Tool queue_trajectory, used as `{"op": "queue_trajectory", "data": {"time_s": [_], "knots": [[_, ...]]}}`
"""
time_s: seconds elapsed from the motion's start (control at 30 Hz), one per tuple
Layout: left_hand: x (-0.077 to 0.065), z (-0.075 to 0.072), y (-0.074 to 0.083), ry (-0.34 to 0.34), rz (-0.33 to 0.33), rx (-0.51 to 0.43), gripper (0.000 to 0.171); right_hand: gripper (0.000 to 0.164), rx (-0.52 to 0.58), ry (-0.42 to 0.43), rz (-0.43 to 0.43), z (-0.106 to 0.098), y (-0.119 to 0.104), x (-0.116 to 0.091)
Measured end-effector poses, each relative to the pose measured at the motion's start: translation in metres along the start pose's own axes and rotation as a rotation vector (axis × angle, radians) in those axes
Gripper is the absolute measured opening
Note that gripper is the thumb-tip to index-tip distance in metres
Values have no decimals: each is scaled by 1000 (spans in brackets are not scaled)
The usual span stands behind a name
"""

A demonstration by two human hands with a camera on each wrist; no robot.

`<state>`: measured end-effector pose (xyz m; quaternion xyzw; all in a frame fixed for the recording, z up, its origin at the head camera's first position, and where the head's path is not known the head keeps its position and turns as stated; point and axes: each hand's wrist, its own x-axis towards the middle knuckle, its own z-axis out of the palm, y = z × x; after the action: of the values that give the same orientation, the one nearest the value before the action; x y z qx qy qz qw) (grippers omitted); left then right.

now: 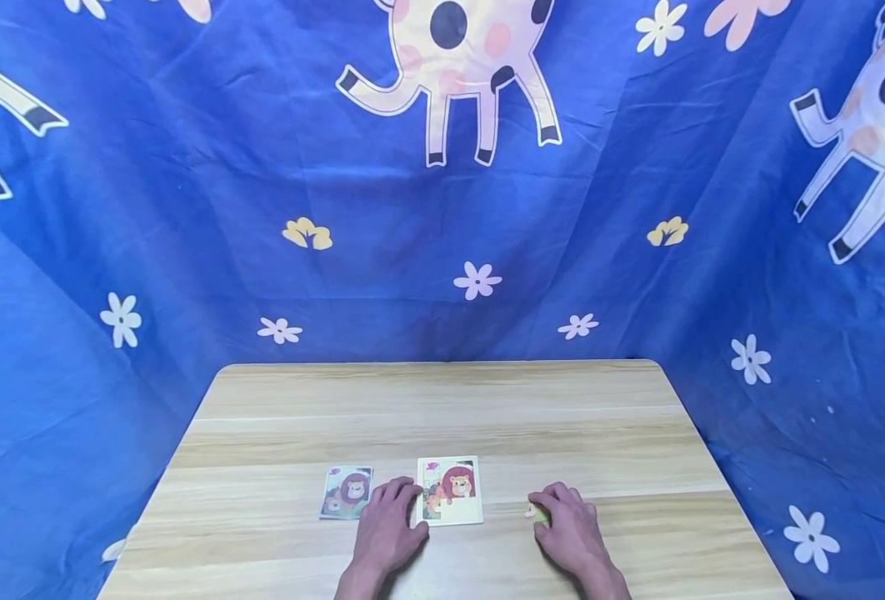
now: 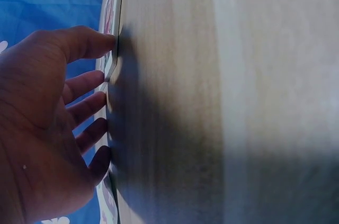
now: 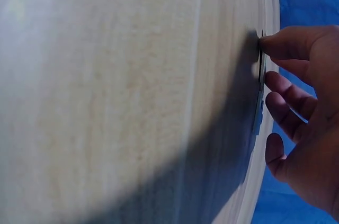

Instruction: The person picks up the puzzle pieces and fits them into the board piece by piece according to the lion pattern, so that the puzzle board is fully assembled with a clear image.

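Note:
A puzzle board (image 1: pixel 460 512) with a pale frame lies on the table, partly filled with pieces picturing a red-maned lion. White bare patches show at its lower right. My left hand (image 1: pixel 388 525) rests at its left side, thumb by the lower left corner and fingertips along the edge; in the left wrist view the fingers (image 2: pixel 87 108) are loosely bent. To the right of the board, my right hand (image 1: pixel 572 527) holds a small green-and-white puzzle piece (image 1: pixel 538 513) between thumb and fingers, low at the tabletop. The palm hides part of that area.
A lion picture card (image 1: pixel 335 506) lies left of the board, partly behind my left hand. The wooden table (image 1: pixel 442 408) has rounded far corners. Blue printed curtains (image 1: pixel 382 250) stand close behind it and at both sides.

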<state>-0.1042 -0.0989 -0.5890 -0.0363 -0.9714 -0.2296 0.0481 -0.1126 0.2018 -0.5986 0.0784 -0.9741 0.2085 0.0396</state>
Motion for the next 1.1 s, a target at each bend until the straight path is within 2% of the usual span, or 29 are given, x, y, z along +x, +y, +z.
{"op": "queue_trajectory", "data": {"time_s": [0.47, 0.6, 0.8, 0.97, 1.1], "knots": [[1, 2, -2, 7, -2, -2, 48, 40, 44, 25, 63, 2, 5, 0], [2, 3, -3, 17, 4, -2, 48, 38, 49, 51, 63, 3, 7, 1], [2, 1, -3, 6, 0, -2, 48, 35, 57, 46, 70, 2, 6, 0], [1, 0, -2, 0, -3, -1, 47, 28, 107, 43, 89, 2, 3, 2], [1, 0, -2, 7, -1, -4, 47, 25, 163, 62, 70, 3, -1, 4]]}}
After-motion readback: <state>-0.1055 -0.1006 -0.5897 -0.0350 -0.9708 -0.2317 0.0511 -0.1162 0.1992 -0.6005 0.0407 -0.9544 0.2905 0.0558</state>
